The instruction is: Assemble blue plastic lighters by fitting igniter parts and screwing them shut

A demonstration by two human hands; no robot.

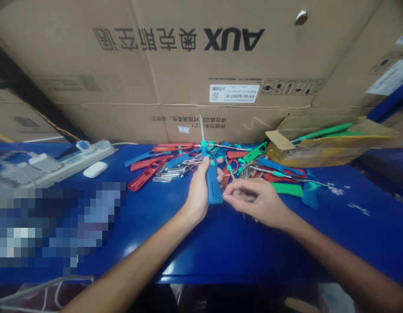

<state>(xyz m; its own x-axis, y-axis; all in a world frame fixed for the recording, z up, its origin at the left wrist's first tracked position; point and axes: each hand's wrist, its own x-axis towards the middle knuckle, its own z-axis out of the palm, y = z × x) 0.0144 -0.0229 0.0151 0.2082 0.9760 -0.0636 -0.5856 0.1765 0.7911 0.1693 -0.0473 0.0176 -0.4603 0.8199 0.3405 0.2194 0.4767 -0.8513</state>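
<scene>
Forearms (132,256) span a bench (221,252), left hand (199,189) gripping a blue lighter (214,189), right hand (258,201) pinched beside its lower end, any content too small to tell; loose parts (147,174) lie beyond the lighter.

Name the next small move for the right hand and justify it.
Probably nudge the right hand slightly left, toward the lower end of the blue handle, with the left hand steady. The left hand grips that handle, its metal tube pointing away, and the right fingertips are pinched together beside its lower end; any part between them is too small to identify.
</scene>
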